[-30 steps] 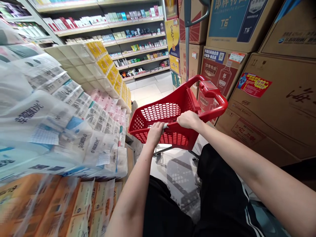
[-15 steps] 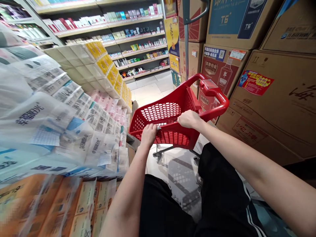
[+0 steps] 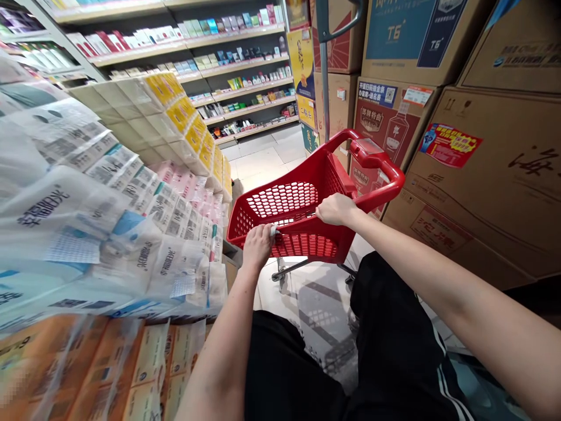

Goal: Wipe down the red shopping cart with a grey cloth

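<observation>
A red plastic shopping cart (image 3: 284,199) with a perforated basket stands at an angle before me. My right hand (image 3: 335,209) is closed round the near rim, close to the handle end. Farther left on that rim rests my left hand (image 3: 258,244), its fingers bent over the edge. A small white crumpled wipe (image 3: 274,230) shows at its fingertips, pressed against the rim; most of it is hidden. The red handle (image 3: 379,166) is at the right, touched by neither hand.
Plastic-wrapped tissue packs (image 3: 144,251) are piled along the left, with orange packs (image 3: 87,362) below. Stacked cardboard cartons (image 3: 464,199) line the right, near the handle. A grey metal pole (image 3: 325,88) rises behind the cart. Stocked shelves (image 3: 236,73) stand at the back.
My left hand has slid a little to the left along the rim, with the white wipe showing more. My right hand keeps its grip on the cart.
</observation>
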Action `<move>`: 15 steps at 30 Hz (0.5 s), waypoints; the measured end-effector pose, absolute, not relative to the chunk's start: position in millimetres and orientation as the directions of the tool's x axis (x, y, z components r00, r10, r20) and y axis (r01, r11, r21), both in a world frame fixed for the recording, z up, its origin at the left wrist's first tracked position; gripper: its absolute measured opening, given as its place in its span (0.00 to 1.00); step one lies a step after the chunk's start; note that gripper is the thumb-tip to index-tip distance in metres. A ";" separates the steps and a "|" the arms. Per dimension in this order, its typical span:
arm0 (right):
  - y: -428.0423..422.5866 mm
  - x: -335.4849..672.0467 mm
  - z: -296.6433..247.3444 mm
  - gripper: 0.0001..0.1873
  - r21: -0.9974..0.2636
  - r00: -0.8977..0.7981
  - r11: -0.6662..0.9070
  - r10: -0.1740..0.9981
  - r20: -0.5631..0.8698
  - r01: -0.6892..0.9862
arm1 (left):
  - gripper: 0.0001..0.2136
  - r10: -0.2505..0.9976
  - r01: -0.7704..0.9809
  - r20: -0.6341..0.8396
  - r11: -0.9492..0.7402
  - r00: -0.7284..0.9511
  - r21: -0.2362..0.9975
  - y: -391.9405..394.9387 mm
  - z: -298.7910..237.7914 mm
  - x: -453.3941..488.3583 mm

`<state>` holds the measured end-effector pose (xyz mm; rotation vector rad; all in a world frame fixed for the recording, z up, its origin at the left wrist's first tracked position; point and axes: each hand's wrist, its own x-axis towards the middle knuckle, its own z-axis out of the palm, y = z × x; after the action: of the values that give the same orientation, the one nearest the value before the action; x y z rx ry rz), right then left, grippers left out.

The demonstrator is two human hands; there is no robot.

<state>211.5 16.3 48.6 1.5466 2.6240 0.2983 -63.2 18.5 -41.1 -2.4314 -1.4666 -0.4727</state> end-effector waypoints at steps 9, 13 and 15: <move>32.1 225.1 51.1 0.25 0.194 -0.406 0.406 0.913 -0.041 0.893 | 0.24 0.790 0.869 0.402 -0.493 0.464 -0.035 10.8 -46.8 -37.2; 35.5 234.1 52.2 0.26 0.224 -0.395 0.398 0.917 -0.061 0.889 | 0.18 0.772 0.828 0.313 -0.551 0.554 -0.106 23.2 -43.4 -48.1; 36.2 236.6 52.2 0.26 0.224 -0.392 0.395 0.918 -0.060 0.891 | 0.17 0.771 0.822 0.291 -0.553 0.566 -0.132 28.3 -43.5 -59.6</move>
<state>236.6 36.2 52.2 1.6212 2.4737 0.2318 -59.6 28.3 -43.5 -2.5477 -1.3242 -0.2913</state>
